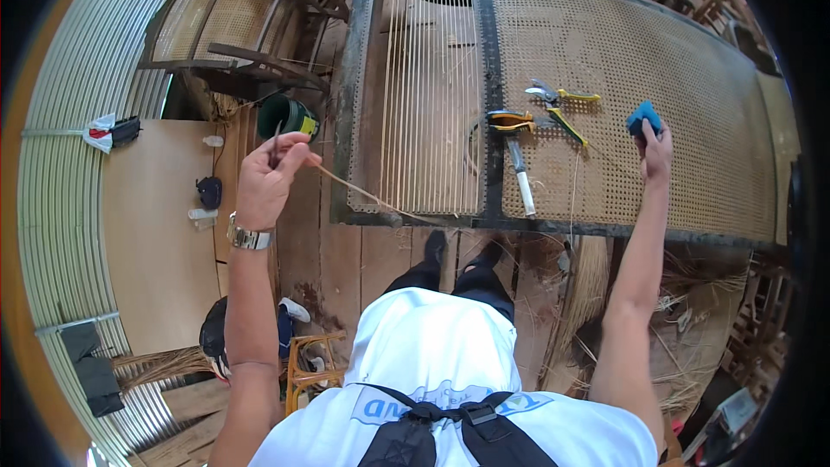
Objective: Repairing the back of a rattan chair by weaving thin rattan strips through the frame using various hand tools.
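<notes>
My left hand (264, 182), with a metal watch at the wrist, is raised left of a dark-framed cane panel (494, 60). Its closed fingers pinch a thin cane strand (367, 195) that trails to the frame's near edge. A slim dark pointed piece (277, 140) also sticks up from these fingers; its kind is unclear. Over the woven right section, my right hand (655, 157) is closed on a blue sponge-like block (641, 116). Parallel strands (424, 104) span the panel's left section without cross weaving.
On the panel lie pruning shears (560, 106) with yellow-green handles, orange-and-black pliers (510, 122) and a white-handled tool (524, 192). Beyond my left hand stands a green bucket (285, 112). Caned chairs (220, 26) crowd the far left; cane bundles (581, 294) lie below the panel.
</notes>
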Demonstrator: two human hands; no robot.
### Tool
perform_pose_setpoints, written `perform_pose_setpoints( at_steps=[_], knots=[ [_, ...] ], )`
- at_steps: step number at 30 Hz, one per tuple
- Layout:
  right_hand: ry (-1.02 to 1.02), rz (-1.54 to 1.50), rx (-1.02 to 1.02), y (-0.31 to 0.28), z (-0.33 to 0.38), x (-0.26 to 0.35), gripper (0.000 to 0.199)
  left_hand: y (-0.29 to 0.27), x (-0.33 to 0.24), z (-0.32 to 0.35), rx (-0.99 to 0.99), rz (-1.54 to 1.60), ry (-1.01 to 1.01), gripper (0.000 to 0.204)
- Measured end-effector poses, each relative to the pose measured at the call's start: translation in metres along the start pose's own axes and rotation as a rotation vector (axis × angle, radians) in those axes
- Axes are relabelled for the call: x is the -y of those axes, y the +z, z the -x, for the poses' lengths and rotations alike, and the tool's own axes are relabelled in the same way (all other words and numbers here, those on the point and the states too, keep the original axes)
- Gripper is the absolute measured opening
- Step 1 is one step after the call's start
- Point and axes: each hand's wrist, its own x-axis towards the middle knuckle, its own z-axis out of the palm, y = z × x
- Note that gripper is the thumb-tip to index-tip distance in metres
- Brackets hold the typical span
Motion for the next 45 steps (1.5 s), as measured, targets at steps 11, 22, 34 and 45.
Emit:
perform_pose_setpoints(
  at_steps=[11,22,34,45],
  knots=[
    [-0.378,-0.216,0.32,0.224,0.28,0.106,0.052,0.092,0.025,-0.069,0.61,0.278,0.192,0.008],
    [-0.315,0.999,-0.139,0.35,0.373,0.136,0.034,0.081,0.041,-0.089,0.578,0.283,0.625,0.009],
    [0.137,1.324,-0.577,0.096,0.528,0.019,0.032,-0.322,0.297,-0.385,-0.369,-0.336,0.257,0.038],
    [-0.468,0.855,0.203,0.34,0.461,0.09,0.017,-0.045,0.064,-0.035,0.922,-0.25,0.878,0.056]
  ],
)
